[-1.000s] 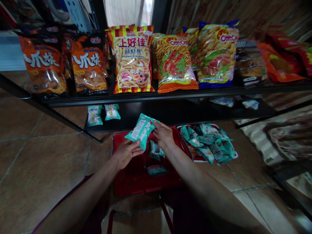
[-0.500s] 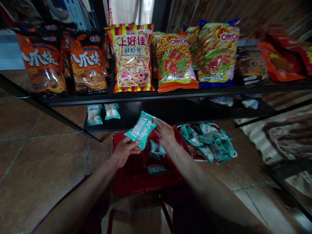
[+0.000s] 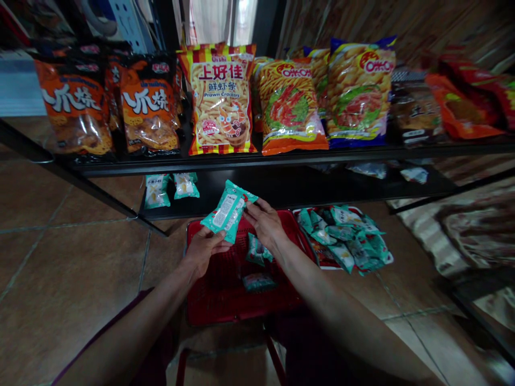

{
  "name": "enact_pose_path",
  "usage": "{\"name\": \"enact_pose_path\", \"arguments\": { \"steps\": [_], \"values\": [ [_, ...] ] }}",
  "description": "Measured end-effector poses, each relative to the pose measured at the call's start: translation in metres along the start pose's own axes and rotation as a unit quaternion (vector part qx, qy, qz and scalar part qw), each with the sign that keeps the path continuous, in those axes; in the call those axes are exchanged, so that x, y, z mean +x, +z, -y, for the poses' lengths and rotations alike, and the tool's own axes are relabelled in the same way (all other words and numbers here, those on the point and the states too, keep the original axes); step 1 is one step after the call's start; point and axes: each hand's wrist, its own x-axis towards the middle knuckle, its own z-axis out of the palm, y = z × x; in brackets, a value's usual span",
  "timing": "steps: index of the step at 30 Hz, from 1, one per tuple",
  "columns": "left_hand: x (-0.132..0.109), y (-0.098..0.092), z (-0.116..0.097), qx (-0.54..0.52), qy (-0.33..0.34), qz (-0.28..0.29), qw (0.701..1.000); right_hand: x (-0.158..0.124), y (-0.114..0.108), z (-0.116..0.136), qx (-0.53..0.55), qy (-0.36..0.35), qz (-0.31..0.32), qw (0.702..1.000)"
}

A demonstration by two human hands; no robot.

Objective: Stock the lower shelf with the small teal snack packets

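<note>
A teal snack bag (image 3: 228, 212) is held tilted between my two hands, its printed back facing up. My left hand (image 3: 205, 249) grips its lower left edge, thumb on top. My right hand (image 3: 263, 221) pinches the upper right corner. Below them is a red basket (image 3: 213, 308) with a few more teal bags (image 3: 258, 282) inside. Two teal bags (image 3: 157, 191) stand on the left end of the black lower shelf (image 3: 257, 188), just beyond my hands.
A white-rimmed tray (image 3: 388, 258) heaped with teal bags (image 3: 341, 233) sits right of the basket. Above, the upper shelf (image 3: 225, 164) carries orange-and-black bags (image 3: 148, 107), prawn crackers (image 3: 221, 102) and other snacks. A shelf post (image 3: 100, 185) slants down at the left.
Both hands have shifted the teal bag slightly left. The basket and the shelf bags stay in place.
</note>
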Motion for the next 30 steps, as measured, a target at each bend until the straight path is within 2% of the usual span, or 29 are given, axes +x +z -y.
{"name": "enact_pose_path", "arguments": {
  "steps": [4, 7, 11, 15, 17, 20, 21, 23, 27, 30],
  "values": [
    [0.000, 0.003, -0.001, 0.012, 0.043, -0.033, 0.998, -0.003, 0.001, -0.005, -0.030, -0.026, -0.044, 0.998],
    [0.001, 0.004, 0.000, 0.016, 0.071, -0.046, 0.996, -0.005, 0.003, -0.009, -0.078, -0.039, -0.050, 0.995],
    [0.002, 0.005, 0.003, 0.014, 0.072, -0.048, 0.996, -0.007, 0.003, -0.012, -0.111, -0.041, -0.034, 0.992],
    [0.002, 0.006, 0.003, 0.035, 0.088, -0.064, 0.993, -0.007, 0.001, -0.014, -0.146, -0.075, 0.004, 0.986],
    [0.001, 0.007, 0.003, 0.065, 0.104, -0.078, 0.989, -0.009, 0.001, -0.014, -0.160, -0.087, 0.026, 0.983],
    [0.001, 0.005, 0.000, 0.170, 0.140, -0.105, 0.970, -0.012, 0.001, -0.014, -0.154, -0.059, 0.052, 0.985],
    [0.001, 0.003, 0.000, 0.225, 0.159, -0.114, 0.954, -0.013, 0.002, -0.014, -0.146, -0.043, 0.060, 0.986],
    [0.001, -0.002, -0.002, 0.347, 0.206, -0.130, 0.906, -0.015, 0.003, -0.014, -0.130, -0.017, 0.076, 0.988],
    [0.000, -0.009, -0.003, 0.547, 0.284, -0.161, 0.771, -0.020, 0.004, -0.011, -0.101, 0.019, 0.105, 0.989],
    [-0.002, -0.010, -0.005, 0.637, 0.320, -0.165, 0.682, -0.022, 0.004, -0.008, -0.078, 0.051, 0.149, 0.984]
  ]
}}
